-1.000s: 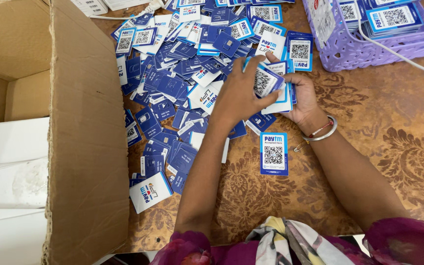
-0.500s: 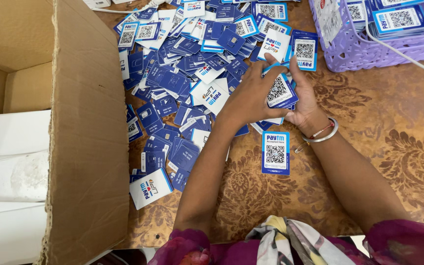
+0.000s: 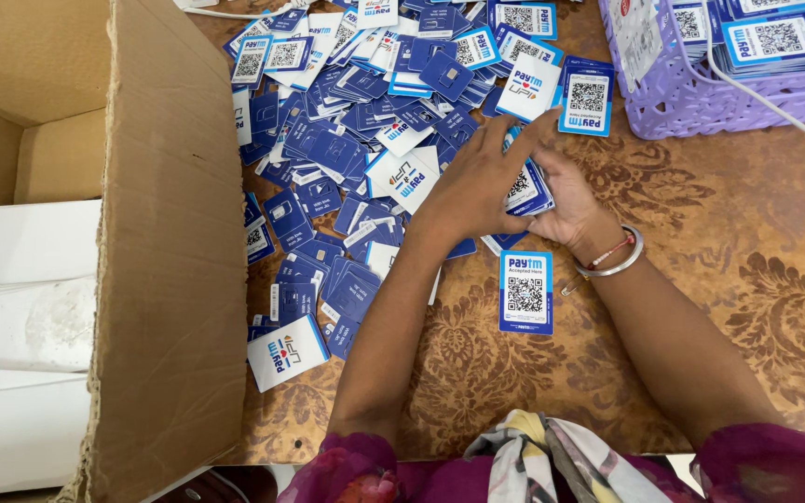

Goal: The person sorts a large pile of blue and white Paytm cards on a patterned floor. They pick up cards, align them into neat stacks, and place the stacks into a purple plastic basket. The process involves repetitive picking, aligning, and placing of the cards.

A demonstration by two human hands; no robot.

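At your far left stands the open cardboard box (image 3: 165, 279), its tall flap upright along the table (image 3: 747, 233) edge, with white sheets (image 3: 20, 307) stacked inside it. Just right of the flap lies the loose heap of blue and white cards (image 3: 347, 140), spread flat and pointing every which way, running from the near white card by the box up to the far edge of the view. Your left hand (image 3: 477, 186) sits at the heap's right border, palm down, fingers curled and closed over the small stack of cards (image 3: 525, 186), its index finger stretched out toward the far right. The stack lies tilted, its long axis running from near left to far right, with a printed square code face showing between your hands. Your right hand (image 3: 566, 200) cups the same stack from below and from the right, fingers bent around its edge, so both hands grip it together just above the table. Your right wrist carries a metal bangle (image 3: 619, 256). Just near of the hands a single blue card (image 3: 525, 292) lies flat and alone, its long axis pointing straight away from you, code face up. At the far right corner stands the purple basket (image 3: 691, 93) holding more cards, with a white cable (image 3: 775, 107) trailing across it.
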